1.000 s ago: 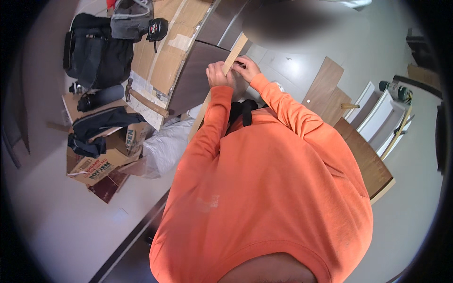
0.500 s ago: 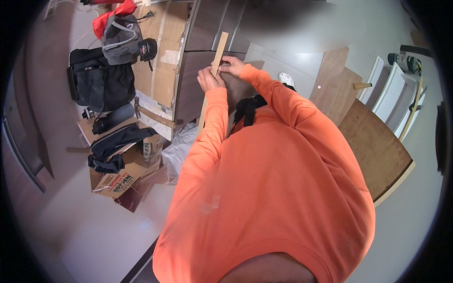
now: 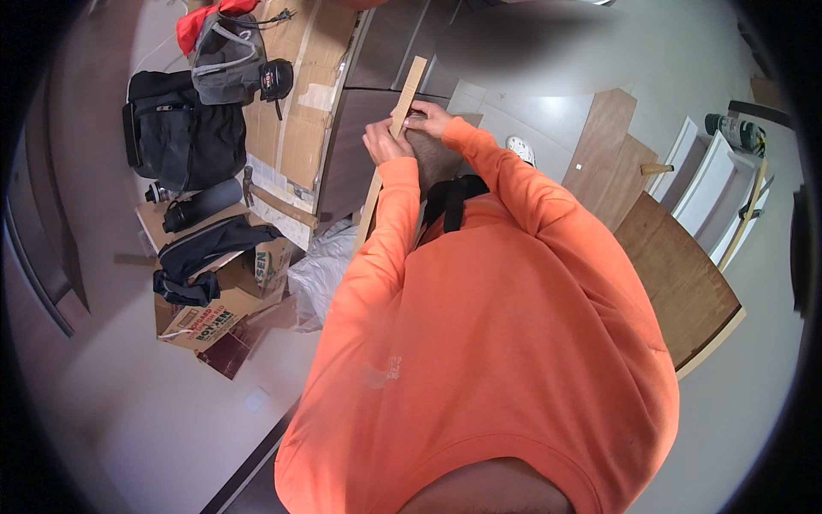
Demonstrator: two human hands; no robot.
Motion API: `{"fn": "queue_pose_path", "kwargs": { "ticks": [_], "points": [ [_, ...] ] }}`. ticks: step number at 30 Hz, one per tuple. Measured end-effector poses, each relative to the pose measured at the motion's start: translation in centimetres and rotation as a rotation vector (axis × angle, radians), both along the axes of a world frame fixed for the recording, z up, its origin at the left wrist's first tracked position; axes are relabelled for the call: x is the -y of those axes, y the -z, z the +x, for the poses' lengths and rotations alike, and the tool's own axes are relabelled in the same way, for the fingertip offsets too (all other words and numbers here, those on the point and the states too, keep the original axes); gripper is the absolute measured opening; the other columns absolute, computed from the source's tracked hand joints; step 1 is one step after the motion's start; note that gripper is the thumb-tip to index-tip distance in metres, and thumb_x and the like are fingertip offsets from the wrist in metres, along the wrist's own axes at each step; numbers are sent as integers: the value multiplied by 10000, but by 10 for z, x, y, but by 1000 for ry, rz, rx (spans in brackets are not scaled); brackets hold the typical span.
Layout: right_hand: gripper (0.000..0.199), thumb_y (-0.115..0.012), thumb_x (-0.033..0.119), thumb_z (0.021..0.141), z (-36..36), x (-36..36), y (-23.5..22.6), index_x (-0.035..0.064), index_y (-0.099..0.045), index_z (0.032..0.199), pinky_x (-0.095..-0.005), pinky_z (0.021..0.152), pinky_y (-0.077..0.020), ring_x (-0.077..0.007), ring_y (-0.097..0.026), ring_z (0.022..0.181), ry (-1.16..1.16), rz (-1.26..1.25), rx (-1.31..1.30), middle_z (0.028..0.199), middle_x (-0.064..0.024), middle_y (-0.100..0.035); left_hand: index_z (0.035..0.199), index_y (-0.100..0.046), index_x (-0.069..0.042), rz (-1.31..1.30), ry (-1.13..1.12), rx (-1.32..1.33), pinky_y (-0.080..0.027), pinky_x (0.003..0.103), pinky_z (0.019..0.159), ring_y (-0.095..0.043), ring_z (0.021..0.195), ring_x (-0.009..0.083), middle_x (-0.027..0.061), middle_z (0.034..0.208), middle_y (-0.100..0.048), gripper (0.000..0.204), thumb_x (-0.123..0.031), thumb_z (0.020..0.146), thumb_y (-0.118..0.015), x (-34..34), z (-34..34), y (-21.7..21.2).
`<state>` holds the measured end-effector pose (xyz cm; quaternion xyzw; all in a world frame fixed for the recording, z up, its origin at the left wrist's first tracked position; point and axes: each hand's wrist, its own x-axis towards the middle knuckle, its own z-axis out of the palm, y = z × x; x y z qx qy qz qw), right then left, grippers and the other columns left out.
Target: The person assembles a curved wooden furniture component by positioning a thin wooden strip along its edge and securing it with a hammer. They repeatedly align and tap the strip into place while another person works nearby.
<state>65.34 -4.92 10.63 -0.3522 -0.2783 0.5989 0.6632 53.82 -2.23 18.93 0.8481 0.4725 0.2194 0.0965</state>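
Long, flat, pale wooden strip [image 3: 410,94]: far, left of centre. Left hand [image 3: 387,142] fingers curled holding it; right hand [image 3: 430,119] fingers narrow at its edge, pinch unclear. Advised: steady left hold, light right touch.

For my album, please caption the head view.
Left hand grips a long, flat, pale wooden strip; right hand touches it.

Grips a narrow wooden strip [image 3: 411,83] at a slant in the left hand [image 3: 385,142], with the right hand [image 3: 431,120] against its right side, just above. Wears a long-sleeved orange sweatshirt [image 3: 514,317]. Has, left of the hands, a wooden-handled hammer [image 3: 282,206], a dark bottle [image 3: 204,206], a black bag [image 3: 193,141], crumpled plastic [image 3: 321,270] and an open cardboard box [image 3: 201,324]; right of them, a white shoe [image 3: 521,150] and, farther off, brown boards [image 3: 601,141].
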Motion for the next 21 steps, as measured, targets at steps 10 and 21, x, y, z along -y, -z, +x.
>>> {"fn": "queue_pose_path", "kwargs": {
  "ticks": [10,21],
  "points": [
    [352,-683,63,831,3,16,-21,42,-606,1174,-328,985,-462,-201,-611,1055,297,-198,308,1062,-70,-655,1076,-618,-75,-6,0,-160,-469,432,852,-559,947,347,105,1023,-590,317,-97,779,-725,18,-28,-23],
    [385,-619,163,812,35,18,-117,109,-605,1194,-506,1071,-342,-236,-558,1106,-25,574,1849,1138,-53,-597,1116,-572,-75,41,-150,10,-432,457,879,-528,1011,338,114,1062,-564,378,-6,753,-652,38,-30,-2]
  ]
}}
